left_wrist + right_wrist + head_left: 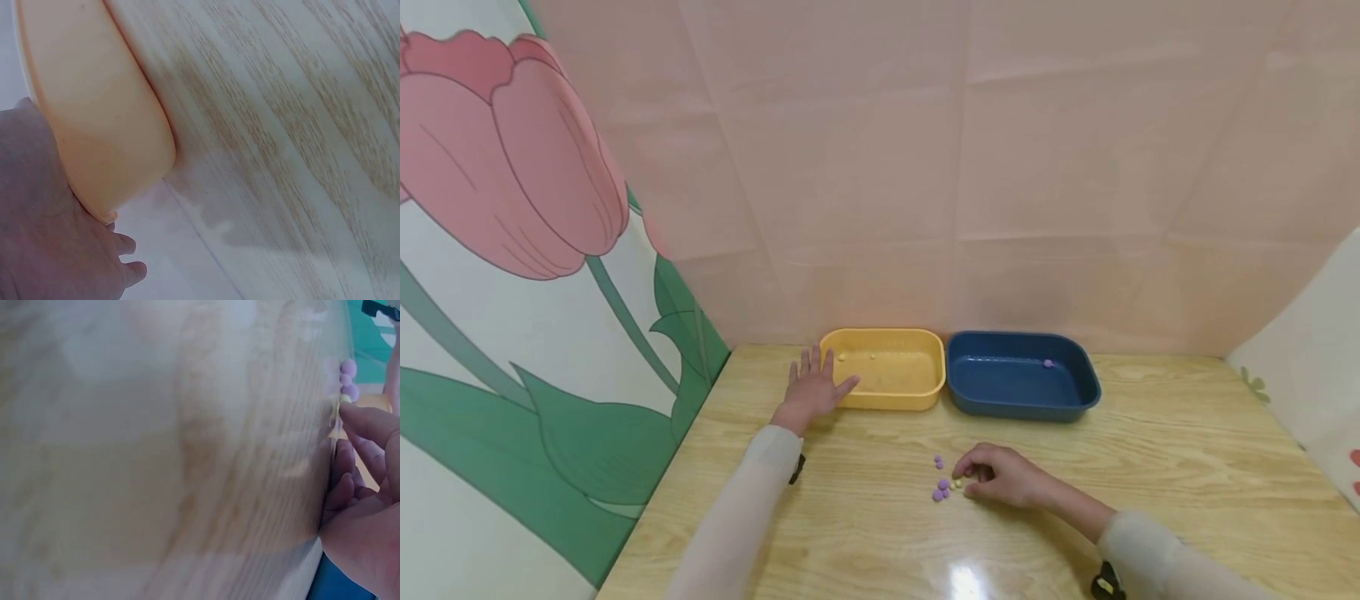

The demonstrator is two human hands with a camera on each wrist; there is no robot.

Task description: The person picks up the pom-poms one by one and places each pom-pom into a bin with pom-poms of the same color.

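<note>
My left hand (811,392) rests at the left end of the yellow tray (891,403), fingers spread over its rim. In the left wrist view the hand (56,219) lies along the tray's edge (119,125). My right hand (1003,477) is low over the table, thumb and forefinger apart beside the small yellow beads (956,483). A fingertip reaches a yellow bead (345,398) in the right wrist view; the other fingers are bent under the palm. Just left of these beads sit purple balls (942,484) in a cluster, with two smaller purple beads (938,462) behind them.
Right of the yellow tray stands a dark blue tray (1022,411) with a purple ball (1048,363) inside. Small yellow beads (872,357) lie in the yellow tray. A pink cloth (962,167) hangs behind the wooden table (850,517), and a tulip-printed panel (550,333) borders the left.
</note>
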